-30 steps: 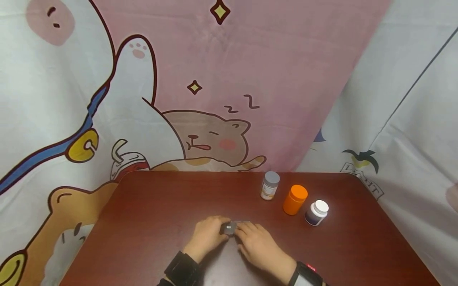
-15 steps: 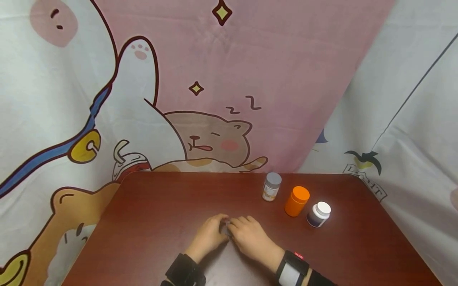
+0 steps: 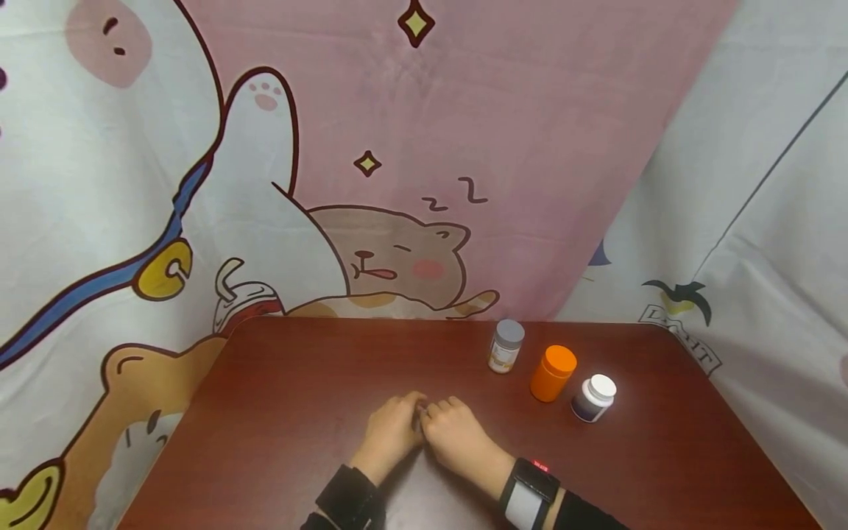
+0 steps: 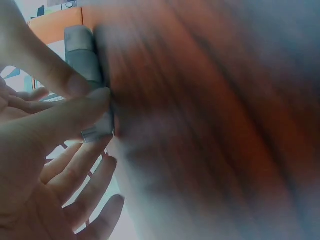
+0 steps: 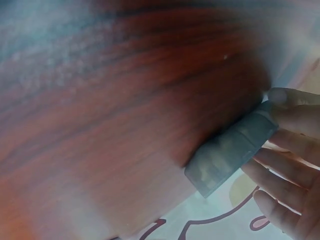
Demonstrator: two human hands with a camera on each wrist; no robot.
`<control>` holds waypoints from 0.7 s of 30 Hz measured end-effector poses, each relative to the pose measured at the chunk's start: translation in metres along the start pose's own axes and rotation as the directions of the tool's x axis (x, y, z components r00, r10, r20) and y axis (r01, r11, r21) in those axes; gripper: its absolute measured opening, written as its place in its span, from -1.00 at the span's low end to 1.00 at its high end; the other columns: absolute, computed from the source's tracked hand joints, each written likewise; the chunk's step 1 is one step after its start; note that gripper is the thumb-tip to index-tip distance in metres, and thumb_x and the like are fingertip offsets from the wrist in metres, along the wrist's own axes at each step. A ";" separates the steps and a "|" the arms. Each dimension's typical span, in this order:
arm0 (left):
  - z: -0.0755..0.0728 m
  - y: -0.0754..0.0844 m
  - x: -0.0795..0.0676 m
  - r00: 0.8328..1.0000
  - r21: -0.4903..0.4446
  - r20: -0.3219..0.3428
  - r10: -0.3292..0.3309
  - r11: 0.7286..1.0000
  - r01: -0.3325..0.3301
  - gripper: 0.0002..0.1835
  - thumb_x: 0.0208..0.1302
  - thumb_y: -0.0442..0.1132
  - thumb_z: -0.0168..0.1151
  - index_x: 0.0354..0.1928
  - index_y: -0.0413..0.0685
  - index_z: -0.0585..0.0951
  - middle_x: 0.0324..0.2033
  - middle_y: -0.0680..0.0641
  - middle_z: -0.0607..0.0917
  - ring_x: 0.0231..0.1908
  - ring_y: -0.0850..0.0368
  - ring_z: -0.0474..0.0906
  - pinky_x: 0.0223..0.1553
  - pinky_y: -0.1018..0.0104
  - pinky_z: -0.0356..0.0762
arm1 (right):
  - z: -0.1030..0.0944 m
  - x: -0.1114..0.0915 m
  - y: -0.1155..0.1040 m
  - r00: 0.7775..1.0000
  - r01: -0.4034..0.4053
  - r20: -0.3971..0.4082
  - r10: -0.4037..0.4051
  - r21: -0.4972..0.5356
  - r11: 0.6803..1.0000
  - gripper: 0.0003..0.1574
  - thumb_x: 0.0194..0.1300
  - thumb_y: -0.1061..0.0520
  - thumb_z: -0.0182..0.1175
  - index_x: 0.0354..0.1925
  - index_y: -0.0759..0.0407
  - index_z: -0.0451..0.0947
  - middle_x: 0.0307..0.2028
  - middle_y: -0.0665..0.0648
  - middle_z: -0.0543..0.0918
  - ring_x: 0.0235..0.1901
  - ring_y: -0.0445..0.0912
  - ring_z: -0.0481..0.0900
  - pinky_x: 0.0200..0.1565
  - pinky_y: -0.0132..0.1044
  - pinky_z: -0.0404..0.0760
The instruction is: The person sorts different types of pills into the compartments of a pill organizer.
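Grey segmented case (image 4: 82, 62), likely light, stiff, slightly slippery; fingers of left hand (image 3: 391, 430) and right hand (image 3: 455, 436) clamped on it; best grip probably long sides

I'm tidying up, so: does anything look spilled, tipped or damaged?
Nothing stands out. The gray-lidded bottle, orange bottle and white-capped bottle stand upright with lids on, and I see no spill on the table. The left hand and right hand partly cover the gray sectioned case, so I can't rule out damage there.

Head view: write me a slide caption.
Left hand and right hand hold a small gray object at a table, three capped bottles to the right.
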State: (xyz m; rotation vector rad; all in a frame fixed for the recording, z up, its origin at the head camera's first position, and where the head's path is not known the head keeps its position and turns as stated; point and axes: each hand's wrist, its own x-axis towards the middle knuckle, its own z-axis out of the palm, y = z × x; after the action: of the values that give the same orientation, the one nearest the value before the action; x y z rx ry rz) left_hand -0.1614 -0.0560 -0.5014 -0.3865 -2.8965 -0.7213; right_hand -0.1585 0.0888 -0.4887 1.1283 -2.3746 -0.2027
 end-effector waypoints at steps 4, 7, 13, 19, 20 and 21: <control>0.000 0.001 0.001 0.999 0.040 -0.039 0.013 0.999 -0.011 -0.54 -0.27 -0.21 0.32 -0.15 0.04 0.65 -0.39 0.02 0.77 -0.39 0.06 0.58 -0.49 0.12 0.58 | 0.000 -0.001 -0.002 1.000 0.020 0.005 -0.020 -0.051 0.998 -0.87 -0.07 0.10 0.26 -0.44 0.08 0.67 -0.61 -0.06 0.64 -0.64 -0.18 0.44 -0.56 -0.35 0.48; -0.001 0.002 0.001 0.998 0.049 -0.062 0.021 0.999 -0.018 -0.57 -0.27 -0.23 0.32 -0.17 0.03 0.66 -0.42 0.02 0.76 -0.41 0.06 0.56 -0.53 0.15 0.55 | 0.000 -0.001 -0.003 0.999 0.048 -0.002 -0.049 -0.119 0.992 -0.87 0.01 0.10 0.21 -0.44 0.06 0.68 -0.64 -0.08 0.62 -0.67 -0.21 0.41 -0.59 -0.37 0.42; 0.000 0.004 0.001 0.995 0.074 -0.089 0.033 0.997 -0.027 -0.56 -0.28 -0.27 0.33 -0.17 0.03 0.66 -0.48 0.05 0.75 -0.44 0.09 0.54 -0.57 0.20 0.52 | -0.002 0.000 -0.002 0.995 0.098 0.022 -0.096 -0.204 0.974 -0.80 0.06 0.05 0.16 -0.39 0.00 0.72 -0.58 -0.10 0.70 -0.65 -0.24 0.47 -0.52 -0.39 0.43; 0.001 0.004 0.001 0.996 0.085 -0.081 0.026 0.996 -0.019 -0.58 -0.28 -0.24 0.34 -0.19 0.07 0.66 -0.51 0.06 0.73 -0.46 0.10 0.53 -0.59 0.23 0.49 | -0.002 -0.001 -0.002 0.993 0.110 0.050 -0.102 -0.187 0.976 -0.83 0.03 0.05 0.21 -0.41 0.01 0.71 -0.58 -0.09 0.69 -0.66 -0.24 0.47 -0.53 -0.39 0.43; 0.000 0.004 0.001 0.997 0.083 -0.078 0.025 0.996 -0.019 -0.57 -0.28 -0.23 0.34 -0.19 0.06 0.66 -0.51 0.06 0.73 -0.47 0.09 0.53 -0.59 0.23 0.49 | -0.002 -0.001 -0.001 0.994 0.104 0.060 -0.095 -0.170 0.980 -0.85 -0.01 0.05 0.24 -0.42 0.01 0.70 -0.59 -0.09 0.68 -0.66 -0.24 0.46 -0.53 -0.39 0.42; 0.000 0.004 0.001 0.997 0.082 -0.073 0.023 0.996 -0.017 -0.56 -0.30 -0.23 0.34 -0.19 0.06 0.66 -0.51 0.05 0.73 -0.47 0.09 0.53 -0.58 0.23 0.49 | -0.002 -0.001 -0.001 0.994 0.096 0.067 -0.087 -0.149 0.984 -0.86 -0.05 0.05 0.27 -0.43 0.02 0.69 -0.58 -0.08 0.69 -0.66 -0.23 0.46 -0.53 -0.39 0.43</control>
State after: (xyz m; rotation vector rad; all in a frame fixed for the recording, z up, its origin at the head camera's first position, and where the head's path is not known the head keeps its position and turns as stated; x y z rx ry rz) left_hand -0.1612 -0.0524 -0.4998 -0.3709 -2.8373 -0.5986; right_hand -0.1567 0.0889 -0.4876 1.1744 -2.3169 -0.4477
